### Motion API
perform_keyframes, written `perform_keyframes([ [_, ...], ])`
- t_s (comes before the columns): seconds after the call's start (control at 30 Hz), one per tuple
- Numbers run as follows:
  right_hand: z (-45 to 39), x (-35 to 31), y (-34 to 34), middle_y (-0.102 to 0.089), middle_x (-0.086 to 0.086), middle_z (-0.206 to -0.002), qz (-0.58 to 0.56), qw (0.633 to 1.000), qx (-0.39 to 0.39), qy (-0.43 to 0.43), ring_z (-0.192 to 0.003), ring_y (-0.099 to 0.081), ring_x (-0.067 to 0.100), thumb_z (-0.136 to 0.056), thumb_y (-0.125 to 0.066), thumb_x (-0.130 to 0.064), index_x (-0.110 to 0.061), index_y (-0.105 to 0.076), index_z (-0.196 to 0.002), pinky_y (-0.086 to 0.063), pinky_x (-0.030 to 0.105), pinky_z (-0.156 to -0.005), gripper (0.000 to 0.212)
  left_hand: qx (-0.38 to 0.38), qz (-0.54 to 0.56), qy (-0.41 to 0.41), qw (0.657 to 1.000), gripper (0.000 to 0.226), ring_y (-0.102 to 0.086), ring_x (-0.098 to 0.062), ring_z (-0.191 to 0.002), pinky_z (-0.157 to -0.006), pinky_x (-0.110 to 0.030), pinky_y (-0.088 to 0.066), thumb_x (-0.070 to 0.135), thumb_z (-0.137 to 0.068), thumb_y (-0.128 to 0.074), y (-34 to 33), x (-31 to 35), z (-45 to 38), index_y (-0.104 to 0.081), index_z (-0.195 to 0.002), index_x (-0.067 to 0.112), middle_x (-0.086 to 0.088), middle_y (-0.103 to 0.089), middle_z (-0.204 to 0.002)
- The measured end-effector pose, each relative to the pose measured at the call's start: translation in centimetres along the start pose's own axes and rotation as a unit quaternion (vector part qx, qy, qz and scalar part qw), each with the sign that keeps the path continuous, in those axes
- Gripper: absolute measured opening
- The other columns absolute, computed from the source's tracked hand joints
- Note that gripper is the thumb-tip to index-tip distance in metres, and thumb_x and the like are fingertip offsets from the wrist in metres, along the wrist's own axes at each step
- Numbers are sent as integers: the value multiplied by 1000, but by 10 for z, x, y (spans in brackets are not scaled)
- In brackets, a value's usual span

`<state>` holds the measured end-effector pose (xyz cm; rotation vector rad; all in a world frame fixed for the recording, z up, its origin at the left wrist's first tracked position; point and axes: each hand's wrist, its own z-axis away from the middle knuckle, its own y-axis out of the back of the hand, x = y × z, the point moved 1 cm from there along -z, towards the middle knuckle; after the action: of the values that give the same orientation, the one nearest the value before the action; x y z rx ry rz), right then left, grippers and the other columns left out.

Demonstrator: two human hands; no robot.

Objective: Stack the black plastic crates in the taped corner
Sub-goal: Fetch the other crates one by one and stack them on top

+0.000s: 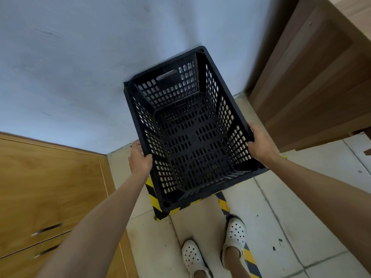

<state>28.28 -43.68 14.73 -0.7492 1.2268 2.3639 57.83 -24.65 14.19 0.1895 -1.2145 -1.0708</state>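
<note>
An empty black plastic crate (186,133) with perforated walls and floor is in the middle of the view, over the yellow-and-black taped corner (153,199). My left hand (139,159) grips its left long rim and my right hand (260,143) grips its right long rim. The crate's far end reaches the pale blue wall (80,67). More black plastic shows through the holes in its floor, so I cannot tell whether it rests on another crate or is held up. The tape shows along the crate's near and left edges.
A wooden cabinet (50,187) with drawer handles stands at the left. A brown wooden door or panel (313,77) stands at the right. My feet in white clogs (234,235) are on the tiled floor (301,207), just behind a tape line.
</note>
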Motion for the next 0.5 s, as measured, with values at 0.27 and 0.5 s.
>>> perform_keyframes([
  [0.27,-4,3,-1,-62,14,-111,-5,1000,-15,3,-98,-59,34,-89,-45,10,-21,-38,-142,-49,39,-82,62,-30,-102,-62,992,65,-51,-28,-126,-96,-41,-50,-3,-92,-55,-1,-3,8,-26,-145,22,-7,-47,-142],
  [0.5,5,7,3,-59,16,-93,45,996,-72,0,-65,-55,26,-102,-43,-8,-38,-3,-155,-45,36,-61,73,-259,-413,-356,797,59,-23,-21,-147,-121,-38,-10,57,-97,-28,-32,-15,93,-42,-144,25,1,-39,-153],
])
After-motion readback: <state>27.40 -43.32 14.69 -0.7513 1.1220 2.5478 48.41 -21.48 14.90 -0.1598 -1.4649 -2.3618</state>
